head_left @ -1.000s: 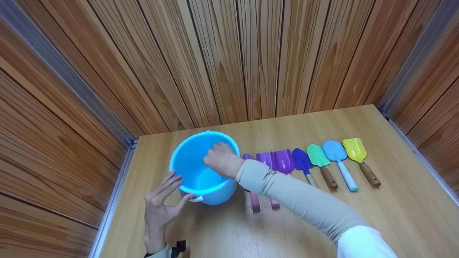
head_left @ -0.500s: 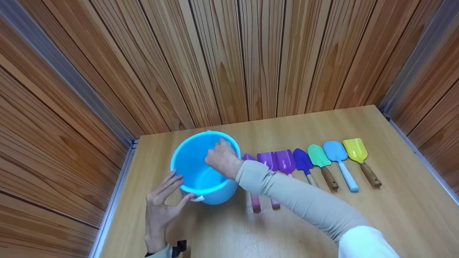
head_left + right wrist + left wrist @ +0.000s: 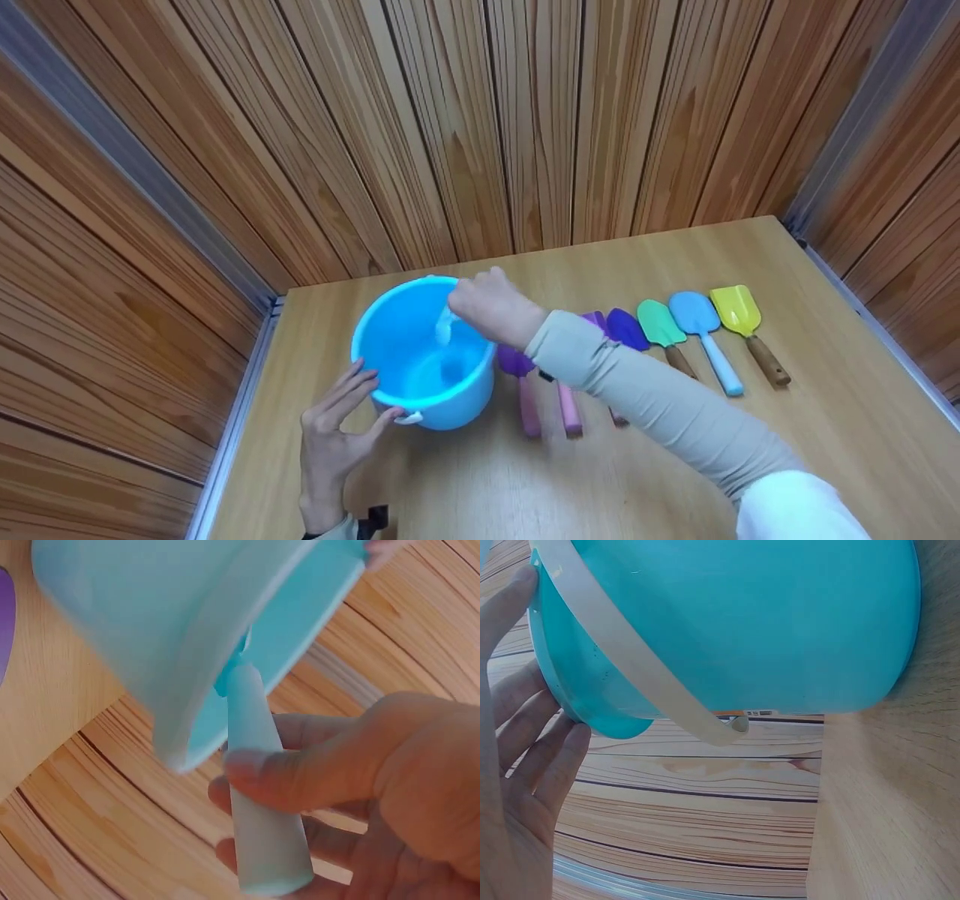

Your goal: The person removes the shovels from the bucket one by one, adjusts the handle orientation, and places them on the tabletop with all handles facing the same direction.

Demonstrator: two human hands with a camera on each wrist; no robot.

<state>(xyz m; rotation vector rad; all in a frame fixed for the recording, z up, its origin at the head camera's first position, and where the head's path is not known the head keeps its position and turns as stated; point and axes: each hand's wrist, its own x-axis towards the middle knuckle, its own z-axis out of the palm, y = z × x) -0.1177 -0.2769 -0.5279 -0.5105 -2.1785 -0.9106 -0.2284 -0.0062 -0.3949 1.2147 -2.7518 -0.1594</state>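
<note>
A blue bucket stands on the table with its white carrying handle hanging down outside. My left hand touches its near-left rim, fingers fairly straight and thumb by the handle joint. Over the right side of the rim, my right hand grips a toy shovel by its pale blue handle. The handle lies between thumb and fingers in the right wrist view. Part of this shovel shows pale inside the bucket in the head view; its blade is mostly hidden by the bucket wall.
Right of the bucket lies a row of toy shovels: purple ones with pink handles, a dark blue one, a green one, a light blue one and a yellow one. My right sleeve covers some. Wooden walls enclose the table.
My right hand has risen from inside the bucket and moved right over the rim, bringing the shovel's pale handle into sight. The left hand keeps its place at the rim.
</note>
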